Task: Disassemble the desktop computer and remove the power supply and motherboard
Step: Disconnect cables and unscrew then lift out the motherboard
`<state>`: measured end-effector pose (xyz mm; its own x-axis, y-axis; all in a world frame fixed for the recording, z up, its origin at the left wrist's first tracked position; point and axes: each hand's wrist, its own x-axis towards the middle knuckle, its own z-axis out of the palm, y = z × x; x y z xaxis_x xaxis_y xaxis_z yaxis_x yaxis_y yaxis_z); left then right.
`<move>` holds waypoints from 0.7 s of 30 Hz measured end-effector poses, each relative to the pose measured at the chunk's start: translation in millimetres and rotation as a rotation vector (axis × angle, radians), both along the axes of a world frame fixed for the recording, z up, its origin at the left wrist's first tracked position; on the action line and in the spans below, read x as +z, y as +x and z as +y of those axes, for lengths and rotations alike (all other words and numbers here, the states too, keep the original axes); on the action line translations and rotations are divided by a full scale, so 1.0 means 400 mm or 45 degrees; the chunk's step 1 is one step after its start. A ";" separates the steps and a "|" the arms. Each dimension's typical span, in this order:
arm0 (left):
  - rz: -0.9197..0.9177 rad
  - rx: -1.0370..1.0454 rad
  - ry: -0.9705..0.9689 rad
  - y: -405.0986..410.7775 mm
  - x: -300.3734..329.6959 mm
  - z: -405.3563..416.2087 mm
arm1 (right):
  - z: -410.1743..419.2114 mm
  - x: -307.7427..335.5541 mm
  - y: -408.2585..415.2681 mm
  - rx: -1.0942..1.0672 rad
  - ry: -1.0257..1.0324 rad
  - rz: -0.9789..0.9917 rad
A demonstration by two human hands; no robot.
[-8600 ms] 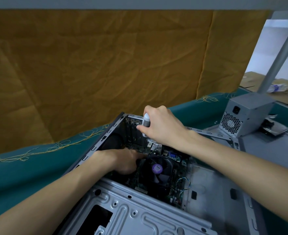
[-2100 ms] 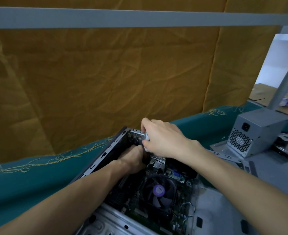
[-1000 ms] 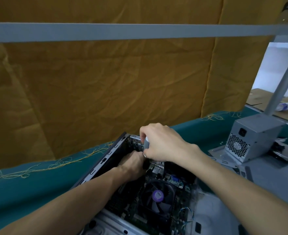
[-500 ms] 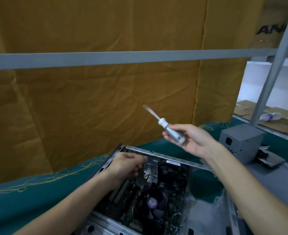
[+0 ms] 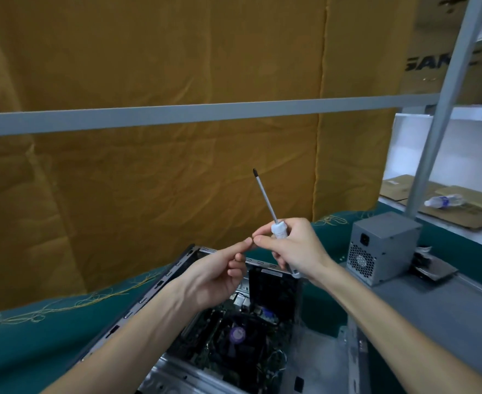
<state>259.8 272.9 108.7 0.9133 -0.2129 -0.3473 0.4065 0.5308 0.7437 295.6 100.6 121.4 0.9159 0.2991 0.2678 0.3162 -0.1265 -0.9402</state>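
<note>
Nearest: the open computer case (image 5: 160,282) lies on its side on the green-covered bench (image 5: 35,342), w/ the motherboard (image 5: 234,345) inside it, 1 CPU fan w/ a purple hub label (image 5: 237,334) on top & thin wires at the near right. Above the case both hands meet. The left hand (image 5: 214,277) has thumb & forefinger pinched together right at the right hand's fingertips; likely a small screw there, but too small to tell. The right hand (image 5: 296,251) has its grip wrapped round the white handle of 1 screwdriver (image 5: 279,230), shaft pointing up, tip clear of everything, while its thumb & forefinger reach to meet the left pinch. Further right, 1 grey power supply (image 5: 381,248) stands upright on the flat grey panel (image 5: 447,308), well apart from the case, so PSU removal looks done. A dark flat part (image 5: 435,270) lies just behind it; can't ID it. Judgement: roughly half done; board not yet out, prob. more screws & cables to free first. Far back: a mustard cloth backdrop, 1 grey crossbar (image 5: 205,112), 1 slanted post, 1 plastic bottle (image 5: 442,200) lying on cardboard sheets.
</note>
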 end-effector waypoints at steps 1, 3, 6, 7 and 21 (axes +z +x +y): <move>0.003 -0.009 -0.006 0.000 -0.003 -0.003 | -0.010 0.000 0.001 -0.004 -0.020 -0.019; 0.002 -0.038 0.025 0.003 -0.004 -0.008 | -0.028 0.001 0.003 0.013 -0.065 -0.097; -0.010 -0.064 0.097 0.017 -0.004 -0.034 | -0.058 0.003 0.005 0.044 -0.122 -0.189; -0.036 -0.056 0.148 0.026 -0.004 -0.050 | -0.069 0.002 0.009 0.028 -0.141 -0.208; -1.139 0.155 2.045 0.104 -0.165 -0.078 | -0.385 -0.329 0.259 -0.696 -0.903 0.125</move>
